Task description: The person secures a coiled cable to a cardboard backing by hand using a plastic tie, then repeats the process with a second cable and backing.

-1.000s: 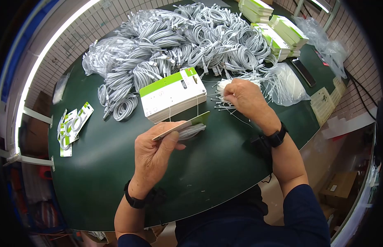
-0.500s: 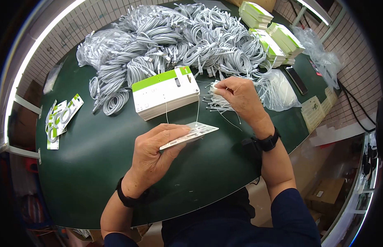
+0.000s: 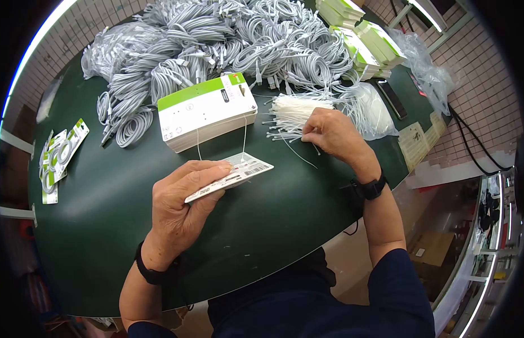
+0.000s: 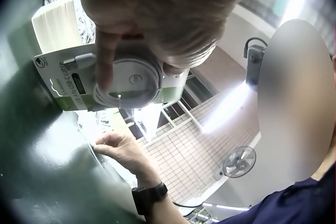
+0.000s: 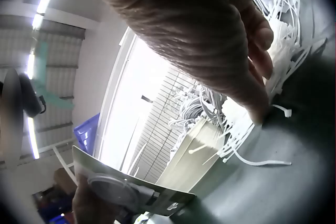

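Observation:
My left hand (image 3: 180,197) grips a printed card (image 3: 253,169), tilted over the table with its barcode side facing up. The left wrist view shows a coiled white USB cable (image 4: 151,88) against the card's other side, under a finger. Two thin white cable ties (image 3: 199,145) stick up from the card toward a stack of white-and-green cards (image 3: 208,107). At the near edge of a heap of loose white cable ties (image 3: 295,107), my right hand (image 3: 338,132) bends over the table, thumb and forefinger pinching a tie, its head (image 5: 287,112) beside the fingertips.
A large pile of coiled grey-white cables (image 3: 217,50) covers the back of the green table (image 3: 262,225). Carded cables (image 3: 62,155) lie at left. Card stacks (image 3: 380,45), a bag of cable ties (image 3: 377,110), a phone (image 3: 391,98) and clear plastic (image 3: 422,62) are at right.
The left hand turned the card from coil side to barcode side up. The right hand moved from over the tie heap to its near edge. The head view shifted rightward.

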`<control>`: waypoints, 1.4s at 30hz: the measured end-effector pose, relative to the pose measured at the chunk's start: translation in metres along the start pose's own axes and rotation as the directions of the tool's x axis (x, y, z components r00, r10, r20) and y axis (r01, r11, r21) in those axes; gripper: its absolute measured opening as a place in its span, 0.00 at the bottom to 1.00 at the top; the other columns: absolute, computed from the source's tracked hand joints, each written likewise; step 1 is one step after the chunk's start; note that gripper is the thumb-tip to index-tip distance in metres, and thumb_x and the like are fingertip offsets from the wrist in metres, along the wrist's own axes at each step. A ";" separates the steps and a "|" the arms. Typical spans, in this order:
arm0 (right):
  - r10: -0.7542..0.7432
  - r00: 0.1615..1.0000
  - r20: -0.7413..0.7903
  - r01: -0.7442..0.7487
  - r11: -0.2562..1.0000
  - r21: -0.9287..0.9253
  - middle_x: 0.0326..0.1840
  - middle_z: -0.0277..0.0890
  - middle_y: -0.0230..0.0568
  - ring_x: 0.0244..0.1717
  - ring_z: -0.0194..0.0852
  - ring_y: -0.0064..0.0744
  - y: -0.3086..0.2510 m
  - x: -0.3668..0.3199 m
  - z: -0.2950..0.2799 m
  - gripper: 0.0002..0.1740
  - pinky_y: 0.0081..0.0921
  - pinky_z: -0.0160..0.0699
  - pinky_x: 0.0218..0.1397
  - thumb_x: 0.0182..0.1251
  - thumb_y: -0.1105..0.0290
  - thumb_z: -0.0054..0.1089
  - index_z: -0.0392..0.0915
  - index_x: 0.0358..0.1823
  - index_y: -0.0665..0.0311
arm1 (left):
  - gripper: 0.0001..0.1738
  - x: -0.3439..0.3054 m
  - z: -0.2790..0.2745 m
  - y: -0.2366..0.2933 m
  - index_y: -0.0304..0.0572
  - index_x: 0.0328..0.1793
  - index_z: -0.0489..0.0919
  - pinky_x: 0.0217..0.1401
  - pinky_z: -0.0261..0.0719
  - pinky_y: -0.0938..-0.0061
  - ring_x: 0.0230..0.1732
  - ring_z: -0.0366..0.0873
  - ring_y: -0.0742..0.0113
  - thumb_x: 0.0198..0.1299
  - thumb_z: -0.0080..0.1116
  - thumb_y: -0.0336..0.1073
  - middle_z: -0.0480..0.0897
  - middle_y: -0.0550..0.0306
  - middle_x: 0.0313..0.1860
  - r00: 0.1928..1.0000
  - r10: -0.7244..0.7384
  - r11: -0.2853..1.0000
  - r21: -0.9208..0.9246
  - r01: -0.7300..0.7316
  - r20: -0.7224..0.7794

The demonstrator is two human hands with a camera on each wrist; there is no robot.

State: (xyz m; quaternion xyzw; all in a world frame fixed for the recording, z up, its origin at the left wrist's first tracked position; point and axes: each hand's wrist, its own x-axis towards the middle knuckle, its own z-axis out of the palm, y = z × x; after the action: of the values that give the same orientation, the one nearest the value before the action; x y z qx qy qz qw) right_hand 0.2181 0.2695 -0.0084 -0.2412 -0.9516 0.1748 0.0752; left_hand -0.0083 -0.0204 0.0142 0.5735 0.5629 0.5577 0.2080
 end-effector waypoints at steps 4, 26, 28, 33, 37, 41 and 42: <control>-0.145 0.983 -0.114 0.136 0.987 -0.085 0.39 0.85 0.39 0.48 0.84 0.46 0.002 -0.006 0.009 0.06 0.41 0.83 0.51 0.63 0.65 0.76 0.90 0.37 0.58 | 0.14 0.000 0.004 0.000 0.36 0.60 0.89 0.58 0.87 0.68 0.54 0.91 0.52 0.70 0.70 0.28 0.91 0.44 0.55 0.999 0.031 0.999 0.026 -0.031 0.023; 0.187 0.982 -0.036 -0.056 0.461 0.886 0.37 0.86 0.33 0.34 0.81 0.15 -0.050 0.007 -0.021 0.08 0.13 0.75 0.35 0.71 0.78 0.70 0.82 0.49 0.65 | 0.23 -0.007 0.035 0.002 0.40 0.52 0.88 0.56 0.92 0.61 0.58 0.91 0.47 0.48 0.82 0.27 0.90 0.50 0.53 0.971 0.178 0.947 0.239 -0.214 0.162; 0.184 0.982 0.050 -0.116 0.367 0.923 0.37 0.87 0.34 0.32 0.79 0.14 -0.062 0.011 -0.022 0.08 0.12 0.73 0.33 0.71 0.77 0.70 0.83 0.49 0.65 | 0.22 -0.008 0.029 -0.001 0.40 0.52 0.88 0.57 0.92 0.60 0.58 0.91 0.47 0.48 0.82 0.27 0.90 0.49 0.52 0.973 0.183 0.951 0.227 -0.211 0.138; 0.161 0.966 0.203 -0.234 0.202 0.951 0.35 0.87 0.37 0.30 0.76 0.14 -0.088 0.021 -0.010 0.08 0.11 0.70 0.31 0.73 0.75 0.70 0.85 0.49 0.68 | 0.20 -0.011 0.015 -0.006 0.38 0.47 0.86 0.56 0.93 0.60 0.57 0.92 0.46 0.47 0.82 0.28 0.91 0.48 0.51 0.981 0.173 0.957 0.221 -0.188 0.086; 0.115 0.963 0.244 -0.259 0.145 0.955 0.37 0.88 0.40 0.31 0.78 0.16 -0.092 0.026 0.003 0.09 0.12 0.73 0.32 0.74 0.74 0.70 0.86 0.51 0.69 | 0.18 -0.013 0.011 -0.010 0.38 0.43 0.85 0.55 0.93 0.61 0.56 0.92 0.46 0.47 0.82 0.28 0.91 0.48 0.50 0.984 0.167 0.956 0.234 -0.175 0.055; 0.074 0.964 0.256 -0.260 0.062 0.964 0.42 0.90 0.43 0.37 0.83 0.20 -0.088 0.022 0.012 0.11 0.16 0.80 0.38 0.76 0.74 0.69 0.87 0.55 0.72 | 0.21 -0.009 0.011 -0.009 0.40 0.44 0.83 0.56 0.93 0.60 0.55 0.93 0.43 0.47 0.85 0.29 0.92 0.44 0.49 0.984 0.170 0.951 0.254 -0.177 0.050; 0.060 0.967 0.249 -0.251 0.030 0.968 0.43 0.90 0.44 0.39 0.85 0.22 -0.088 0.022 0.013 0.12 0.17 0.82 0.40 0.76 0.75 0.68 0.87 0.56 0.73 | 0.21 -0.009 0.012 -0.012 0.40 0.43 0.84 0.55 0.93 0.61 0.55 0.93 0.44 0.47 0.86 0.29 0.92 0.45 0.48 0.982 0.185 0.944 0.270 -0.189 0.041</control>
State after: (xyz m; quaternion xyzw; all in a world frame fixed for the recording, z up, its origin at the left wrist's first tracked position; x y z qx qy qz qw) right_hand 0.1575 0.2042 0.0136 -0.2119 -0.5386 0.8043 0.1347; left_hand 0.0000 -0.0208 -0.0033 0.6517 0.5756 0.4877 0.0775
